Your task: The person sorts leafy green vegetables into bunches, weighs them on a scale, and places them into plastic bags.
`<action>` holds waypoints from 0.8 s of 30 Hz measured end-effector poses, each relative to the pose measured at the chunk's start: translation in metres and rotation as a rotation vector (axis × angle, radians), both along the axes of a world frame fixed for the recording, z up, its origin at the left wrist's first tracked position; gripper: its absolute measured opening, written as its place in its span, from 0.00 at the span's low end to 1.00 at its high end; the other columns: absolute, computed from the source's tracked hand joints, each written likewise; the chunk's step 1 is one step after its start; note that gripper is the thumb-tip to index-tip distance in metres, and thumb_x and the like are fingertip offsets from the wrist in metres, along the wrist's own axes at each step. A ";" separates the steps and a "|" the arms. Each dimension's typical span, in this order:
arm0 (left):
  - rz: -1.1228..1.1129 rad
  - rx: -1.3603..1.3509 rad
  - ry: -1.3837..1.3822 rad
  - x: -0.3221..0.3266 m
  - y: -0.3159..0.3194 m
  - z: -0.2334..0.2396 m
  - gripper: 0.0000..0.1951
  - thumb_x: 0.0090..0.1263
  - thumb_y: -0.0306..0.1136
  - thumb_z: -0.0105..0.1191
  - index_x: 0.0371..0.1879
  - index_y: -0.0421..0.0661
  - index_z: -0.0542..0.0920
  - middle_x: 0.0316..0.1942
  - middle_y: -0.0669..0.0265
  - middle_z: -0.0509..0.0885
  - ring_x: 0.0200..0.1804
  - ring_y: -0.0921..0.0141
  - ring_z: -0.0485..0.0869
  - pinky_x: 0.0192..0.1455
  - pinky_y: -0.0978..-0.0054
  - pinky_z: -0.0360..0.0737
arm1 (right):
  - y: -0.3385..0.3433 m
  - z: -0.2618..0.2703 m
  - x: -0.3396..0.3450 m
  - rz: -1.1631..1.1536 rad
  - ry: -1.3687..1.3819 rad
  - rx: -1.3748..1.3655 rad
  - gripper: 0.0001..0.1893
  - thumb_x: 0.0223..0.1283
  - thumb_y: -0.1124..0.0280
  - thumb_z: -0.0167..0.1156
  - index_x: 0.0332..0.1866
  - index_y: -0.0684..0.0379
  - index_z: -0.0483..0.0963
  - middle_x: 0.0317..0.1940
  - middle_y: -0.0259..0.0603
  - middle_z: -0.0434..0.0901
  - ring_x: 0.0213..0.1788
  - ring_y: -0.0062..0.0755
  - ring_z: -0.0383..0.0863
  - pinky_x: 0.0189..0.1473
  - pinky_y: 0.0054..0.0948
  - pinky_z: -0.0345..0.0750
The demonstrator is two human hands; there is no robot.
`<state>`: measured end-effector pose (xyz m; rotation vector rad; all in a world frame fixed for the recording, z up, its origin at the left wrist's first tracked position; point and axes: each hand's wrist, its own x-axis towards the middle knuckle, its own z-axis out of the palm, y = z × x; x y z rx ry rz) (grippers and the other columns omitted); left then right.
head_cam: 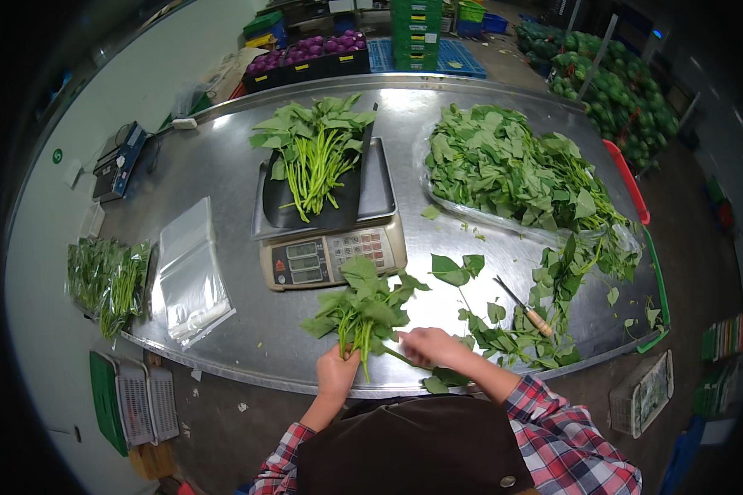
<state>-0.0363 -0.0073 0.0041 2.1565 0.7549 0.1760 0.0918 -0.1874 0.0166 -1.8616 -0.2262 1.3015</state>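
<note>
My left hand (pixel 337 371) grips a bunch of leafy green stems (pixel 365 309) at the cut ends, with the leaves pointing away from me. Close to the right side of that bunch is my right hand (pixel 430 348), slightly blurred; whether its fingers pinch a leaf I cannot tell. Just beyond the bunch stands a digital scale (pixel 334 253). On its pan a black tray (pixel 278 207) bears a larger bundle of greens (pixel 319 158). Loose leafy sprigs (pixel 489 340) lie to the right, and a wooden-handled tool with a thin metal blade (pixel 523 306) rests among them.
A large heap of greens (pixel 501 167) sits on clear plastic at the back right of the steel table (pixel 241 297). Leftward lie clear plastic bags (pixel 192 272) and bagged greens (pixel 114 278). Stacked green crates (pixel 416 37) stand beyond the far edge. Plastic baskets (pixel 136 399) are on the floor.
</note>
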 end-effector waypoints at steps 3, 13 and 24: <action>-0.064 0.028 -0.137 0.001 -0.008 -0.001 0.09 0.53 0.31 0.61 0.27 0.39 0.79 0.19 0.56 0.78 0.21 0.63 0.77 0.26 0.69 0.72 | 0.024 0.000 -0.037 0.149 0.147 0.287 0.21 0.62 0.52 0.53 0.38 0.65 0.75 0.24 0.37 0.78 0.24 0.23 0.77 0.31 0.21 0.77; 0.331 -1.253 -0.155 -0.018 0.028 -0.023 0.09 0.64 0.34 0.56 0.36 0.42 0.79 0.24 0.74 0.72 0.21 0.82 0.69 0.19 0.81 0.63 | -0.045 0.064 -0.011 -0.438 -0.117 0.695 0.08 0.64 0.70 0.51 0.38 0.65 0.72 0.25 0.36 0.77 0.22 0.19 0.72 0.26 0.21 0.73; 0.039 -1.304 -0.251 -0.007 -0.021 0.026 0.08 0.66 0.26 0.49 0.43 0.39 0.74 0.36 0.65 0.77 0.36 0.73 0.76 0.40 0.73 0.76 | 0.033 0.010 -0.037 -0.209 -0.309 0.362 0.14 0.55 0.67 0.63 0.38 0.68 0.72 0.29 0.39 0.74 0.32 0.23 0.75 0.35 0.22 0.73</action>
